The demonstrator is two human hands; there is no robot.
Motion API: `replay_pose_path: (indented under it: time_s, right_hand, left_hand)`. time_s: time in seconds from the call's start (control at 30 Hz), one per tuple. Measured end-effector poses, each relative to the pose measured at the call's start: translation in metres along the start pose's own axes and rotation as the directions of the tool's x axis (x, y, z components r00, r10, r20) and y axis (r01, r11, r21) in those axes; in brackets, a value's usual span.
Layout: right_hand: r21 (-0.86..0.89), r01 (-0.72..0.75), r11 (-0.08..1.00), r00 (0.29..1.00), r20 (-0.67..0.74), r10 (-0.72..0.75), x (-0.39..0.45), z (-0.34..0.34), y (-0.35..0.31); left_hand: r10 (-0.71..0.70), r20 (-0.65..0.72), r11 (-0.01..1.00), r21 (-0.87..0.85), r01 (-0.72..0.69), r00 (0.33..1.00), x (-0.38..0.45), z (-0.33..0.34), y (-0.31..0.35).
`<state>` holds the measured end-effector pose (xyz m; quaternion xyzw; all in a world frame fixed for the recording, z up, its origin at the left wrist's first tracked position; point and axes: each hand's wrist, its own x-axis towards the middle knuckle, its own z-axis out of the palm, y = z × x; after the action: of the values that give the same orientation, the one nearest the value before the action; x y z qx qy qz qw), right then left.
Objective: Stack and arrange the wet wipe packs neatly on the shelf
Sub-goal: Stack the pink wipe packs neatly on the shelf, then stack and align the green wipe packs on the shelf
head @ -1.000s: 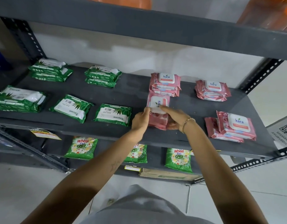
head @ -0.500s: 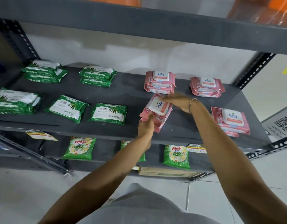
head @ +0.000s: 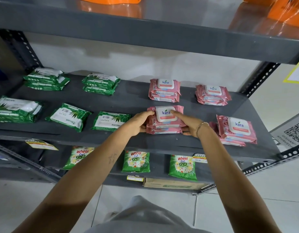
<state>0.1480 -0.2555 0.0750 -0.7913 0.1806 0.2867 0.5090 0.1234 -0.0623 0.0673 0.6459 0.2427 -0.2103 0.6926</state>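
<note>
A stack of pink Kara wet wipe packs [head: 165, 120] lies flat near the front middle of the grey shelf [head: 128, 101]. My left hand [head: 138, 122] grips its left side and my right hand [head: 189, 123] grips its right side, index finger on the top pack's white lid. Two more pink stacks stand behind it [head: 164, 89] and at the back right [head: 212, 95]. A skewed pink stack [head: 236, 130] lies at the front right. Green Origami packs fill the left half: two back stacks [head: 46, 79] [head: 100, 83], a front-left stack [head: 15, 109], and two single packs [head: 68, 116] [head: 110, 121].
A grey shelf board [head: 145, 36] runs overhead with orange goods on it. On the shelf below stand green Wheel detergent packets [head: 136, 161] and a flat cardboard box [head: 172, 184]. Perforated steel uprights [head: 258, 79] frame the rack. White tiled floor lies underneath.
The pink stack was tilted and lifted between my hands; it now lies flat and square on the shelf, with both hands holding its sides.
</note>
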Motion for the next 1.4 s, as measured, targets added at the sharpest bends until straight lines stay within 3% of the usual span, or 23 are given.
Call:
replay_pose_path:
  time_s: [0.3, 1.03, 1.1, 1.17, 1.23, 1.3, 1.37, 1.4]
  right_hand:
    - [0.079, 0.0, 0.997, 0.999, -0.033, 0.003, -0.003, 0.0, 0.021]
    - [0.073, -0.022, 0.997, 1.0, 0.007, 0.022, -0.009, -0.001, 0.018]
    - [0.055, -0.029, 0.998, 1.0, 0.012, 0.028, -0.011, -0.003, 0.017]
    - [0.026, -0.012, 1.0, 1.0, -0.013, 0.012, -0.014, -0.006, 0.015]
    - [-0.07, -0.01, 0.998, 0.99, -0.138, 0.0, -0.021, -0.01, 0.009]
    - [-0.161, 0.084, 0.983, 0.959, -0.257, -0.124, -0.033, -0.01, -0.002]
    - [-0.151, 0.279, 0.949, 0.881, -0.352, -0.315, -0.044, -0.004, -0.015]
    - [-0.162, 0.391, 0.906, 0.808, -0.411, -0.423, -0.05, 0.002, -0.021]
  left_hand:
    - [0.075, 0.117, 0.994, 0.074, -0.084, 0.99, 0.002, 0.001, -0.006]
    - [0.085, 0.106, 0.987, 0.13, -0.099, 0.991, -0.001, 0.003, -0.005]
    - [0.083, 0.088, 0.981, 0.17, -0.097, 0.993, -0.002, 0.003, -0.004]
    - [0.151, 0.007, 0.926, 0.348, -0.144, 0.988, -0.007, 0.003, -0.002]
    - [0.345, -0.125, 0.797, 0.562, -0.22, 0.93, -0.021, -0.003, -0.001]
    - [0.572, -0.163, 0.707, 0.594, -0.383, 0.804, -0.036, -0.018, -0.005]
    - [0.78, -0.179, 0.568, 0.606, -0.557, 0.6, -0.05, -0.046, -0.021]
    - [0.853, -0.192, 0.478, 0.662, -0.577, 0.486, -0.051, -0.064, -0.032]
